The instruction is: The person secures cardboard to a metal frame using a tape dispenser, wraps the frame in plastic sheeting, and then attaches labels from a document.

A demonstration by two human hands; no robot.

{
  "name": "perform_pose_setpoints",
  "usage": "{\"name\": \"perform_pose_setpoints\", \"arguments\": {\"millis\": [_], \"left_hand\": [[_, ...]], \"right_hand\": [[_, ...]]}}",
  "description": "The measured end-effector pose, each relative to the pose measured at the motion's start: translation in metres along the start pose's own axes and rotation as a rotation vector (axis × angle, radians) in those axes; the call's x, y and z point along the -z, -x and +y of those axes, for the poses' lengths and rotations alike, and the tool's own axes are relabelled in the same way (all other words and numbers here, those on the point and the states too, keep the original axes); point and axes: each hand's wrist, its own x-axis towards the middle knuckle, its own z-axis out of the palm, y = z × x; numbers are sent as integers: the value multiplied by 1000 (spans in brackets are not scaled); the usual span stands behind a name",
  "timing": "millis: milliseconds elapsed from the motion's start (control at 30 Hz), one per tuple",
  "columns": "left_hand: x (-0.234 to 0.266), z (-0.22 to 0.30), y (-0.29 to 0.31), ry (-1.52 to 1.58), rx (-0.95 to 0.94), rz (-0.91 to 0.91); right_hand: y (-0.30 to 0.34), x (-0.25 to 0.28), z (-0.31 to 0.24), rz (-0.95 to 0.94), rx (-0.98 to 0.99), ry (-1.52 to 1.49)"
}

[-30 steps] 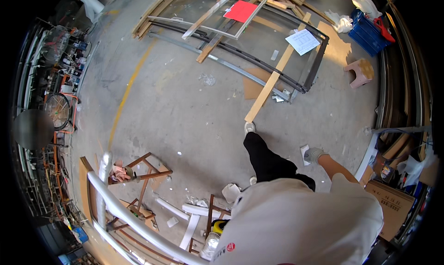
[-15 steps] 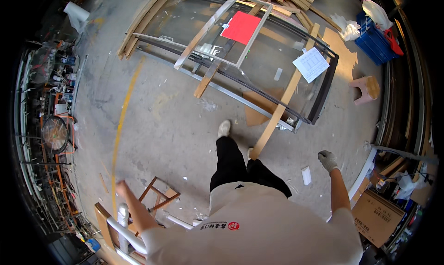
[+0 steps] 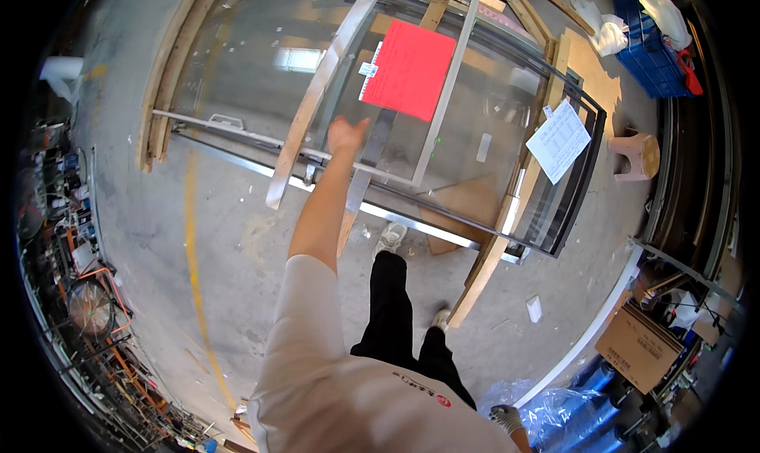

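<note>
My bare left hand [image 3: 347,134] reaches out over the stacked glazed frames, thumb apart from the fingers, with nothing seen in it. Just ahead and to its right lies a red sheet [image 3: 410,69] with a white tag on its left edge. That sheet rests on a light metal frame [image 3: 445,97]. A wooden strip [image 3: 305,125] crosses the stack left of my hand. Beneath is a dark-framed glass panel [image 3: 582,188] with a white paper form [image 3: 559,142] on its right end. My gloved right hand [image 3: 505,417] hangs low beside my body, its fingers not clear.
Wooden beams [image 3: 483,283] support the stack and jut toward my feet. At right stand a round-topped stool [image 3: 633,156], a blue crate [image 3: 651,53] and a cardboard box [image 3: 639,348]. Blue plastic-wrapped rolls [image 3: 590,417] lie lower right. Cluttered racks [image 3: 95,303] line the left.
I have stepped closer to the stack. My left arm has swung from low left to out over the frames. My right hand has dropped back toward my side.
</note>
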Motion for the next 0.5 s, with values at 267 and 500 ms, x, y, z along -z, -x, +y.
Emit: {"name": "perform_pose_setpoints", "arguments": {"millis": [267,500], "left_hand": [[-104,0,-114,-47,66,91],[-128,49,-158,137,273,-18]], "right_hand": [[55,-61,-123,31,-178,-721],[68,-93,-199,-116,-546,-1557]]}}
